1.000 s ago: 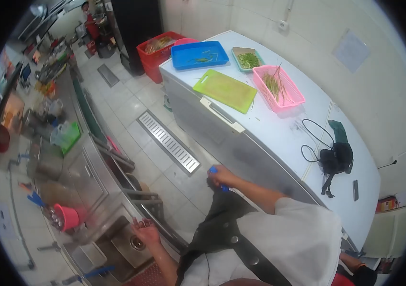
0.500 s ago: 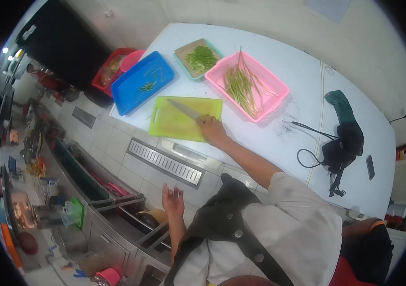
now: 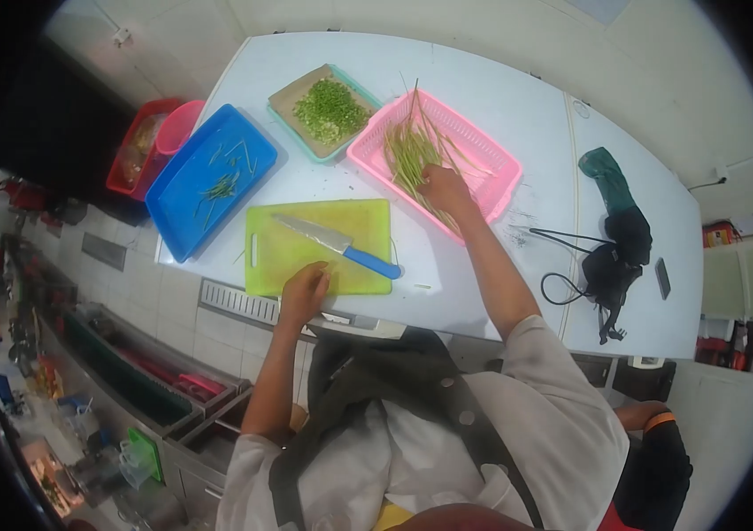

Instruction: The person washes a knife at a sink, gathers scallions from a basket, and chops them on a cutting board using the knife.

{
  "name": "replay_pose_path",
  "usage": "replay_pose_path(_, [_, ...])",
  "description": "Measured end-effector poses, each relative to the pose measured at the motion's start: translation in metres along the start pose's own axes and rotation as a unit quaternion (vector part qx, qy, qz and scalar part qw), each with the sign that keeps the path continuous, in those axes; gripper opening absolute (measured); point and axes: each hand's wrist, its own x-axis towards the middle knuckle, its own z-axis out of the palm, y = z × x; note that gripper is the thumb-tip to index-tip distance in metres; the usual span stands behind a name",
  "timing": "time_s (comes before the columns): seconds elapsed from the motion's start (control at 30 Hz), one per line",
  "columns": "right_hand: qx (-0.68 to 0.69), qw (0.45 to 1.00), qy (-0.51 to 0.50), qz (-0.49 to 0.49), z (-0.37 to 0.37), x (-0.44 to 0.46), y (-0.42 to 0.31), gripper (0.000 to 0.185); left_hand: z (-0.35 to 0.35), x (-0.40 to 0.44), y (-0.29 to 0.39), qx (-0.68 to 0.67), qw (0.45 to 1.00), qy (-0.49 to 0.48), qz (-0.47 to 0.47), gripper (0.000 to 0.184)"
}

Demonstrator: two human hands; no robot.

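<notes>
My right hand (image 3: 445,190) reaches into the pink basket (image 3: 505,181), its fingers closed on the long green stalks (image 3: 407,150) lying there. My left hand (image 3: 306,290) is over the near edge of the green cutting board (image 3: 288,257), empty, with the fingers loosely bent and apart. A knife (image 3: 337,243) with a blue handle lies on the board, its blade pointing to the far left and its handle at the right edge. Beyond the board, a pale green tray (image 3: 284,104) holds chopped greens (image 3: 330,111).
A blue tray (image 3: 177,208) with a few green scraps stands left of the board. A black bag with straps (image 3: 611,270) and a dark phone-like object (image 3: 662,279) lie on the table's right side. Red and pink containers (image 3: 177,128) stand beyond the table's left edge.
My right hand has let go of the knife, which now lies on the board, and has moved to the stalks in the pink basket. My left hand has come up to the board's near edge.
</notes>
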Motion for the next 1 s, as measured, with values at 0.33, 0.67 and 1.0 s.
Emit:
replay_pose_path(0.33, [-0.072, 0.978, 0.159, 0.111, -0.013, -0.01, 0.007, 0.02, -0.029, 0.042, -0.029, -0.077, 0.991, -0.078, 0.075, 0.016])
replay_pose_path(0.67, [0.144, 0.9, 0.406, 0.068, -0.032, -0.049, -0.086, 0.03, -0.062, 0.066, -0.067, -0.302, 0.916, -0.264, 0.02, 0.022])
replay_pose_path(1.0, [-0.06, 0.99, 0.073, 0.104, -0.009, -0.032, 0.035, 0.034, -0.051, 0.06, -0.068, -0.249, 0.932, -0.262, -0.012, 0.025])
